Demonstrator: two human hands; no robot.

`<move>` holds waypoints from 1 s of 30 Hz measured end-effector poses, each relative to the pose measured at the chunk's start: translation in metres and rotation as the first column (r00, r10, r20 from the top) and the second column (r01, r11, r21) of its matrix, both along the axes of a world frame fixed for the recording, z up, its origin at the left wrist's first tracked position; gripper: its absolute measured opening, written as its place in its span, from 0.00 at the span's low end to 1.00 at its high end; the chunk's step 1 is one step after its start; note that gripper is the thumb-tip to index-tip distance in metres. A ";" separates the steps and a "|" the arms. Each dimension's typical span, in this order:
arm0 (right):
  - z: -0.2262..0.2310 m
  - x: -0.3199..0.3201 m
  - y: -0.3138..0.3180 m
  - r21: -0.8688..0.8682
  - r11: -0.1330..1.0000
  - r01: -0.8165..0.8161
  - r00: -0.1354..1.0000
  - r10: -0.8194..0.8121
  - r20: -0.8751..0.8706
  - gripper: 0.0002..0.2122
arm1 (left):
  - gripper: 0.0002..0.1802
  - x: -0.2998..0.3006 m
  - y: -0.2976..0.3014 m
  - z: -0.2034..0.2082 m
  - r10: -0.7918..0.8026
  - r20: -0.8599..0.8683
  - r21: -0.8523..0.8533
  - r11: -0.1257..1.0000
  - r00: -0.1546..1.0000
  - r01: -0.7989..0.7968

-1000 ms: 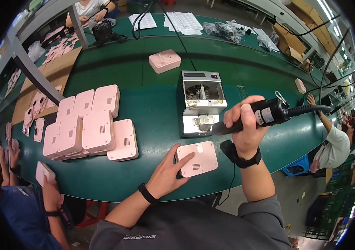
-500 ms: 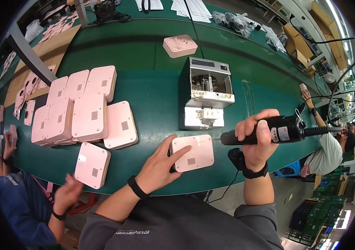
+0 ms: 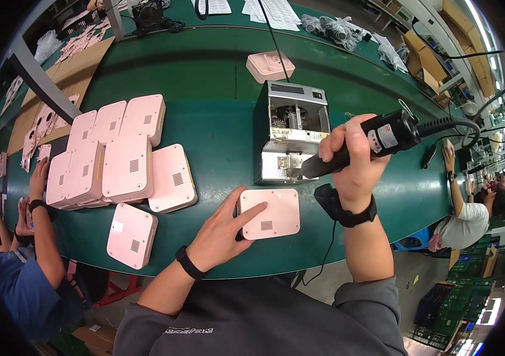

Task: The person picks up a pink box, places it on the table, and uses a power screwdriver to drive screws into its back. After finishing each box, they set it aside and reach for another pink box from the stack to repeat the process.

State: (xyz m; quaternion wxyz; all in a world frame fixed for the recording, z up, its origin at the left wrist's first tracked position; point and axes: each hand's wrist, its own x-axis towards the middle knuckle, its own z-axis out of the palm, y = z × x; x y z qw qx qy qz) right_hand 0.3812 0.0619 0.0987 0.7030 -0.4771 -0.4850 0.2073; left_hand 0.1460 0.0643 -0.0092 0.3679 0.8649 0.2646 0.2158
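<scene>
My left hand (image 3: pixel 220 234) grips a pale pink box (image 3: pixel 279 221) with rounded corners, corner screw holes and a slotted vent. Its index finger lies across the box's top, while the box rests on the green table. In my right hand (image 3: pixel 356 163) is a black electric screwdriver (image 3: pixel 392 133), fingers wrapped round its body. The tool is tilted, its nose end at the front of a grey screw feeder (image 3: pixel 291 92). Whether its bit touches the feeder's small metal block I cannot tell. A single pink box (image 3: pixel 132 234) lies left of my left hand.
Several pink boxes (image 3: pixel 126 169) are piled at the left, with a co-worker's hand (image 3: pixel 37 178) beside them. Behind the feeder, another pink box (image 3: pixel 267 66) sits on a green strip. The screwdriver's cable (image 3: pixel 451 124) runs off right. Another person's arm (image 3: pixel 454 178) reaches onto the table there.
My right hand has brought the screwdriver up and left to the feeder. The held box shifted slightly left. A co-worker's hand left the single box's side; the far box moved right.
</scene>
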 end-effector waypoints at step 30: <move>-0.034 -0.010 -0.040 -0.018 1.000 -0.026 0.994 0.024 -0.108 0.07 | 0.45 -0.006 0.004 -0.001 -0.030 -0.029 -0.050 0.998 0.999 0.028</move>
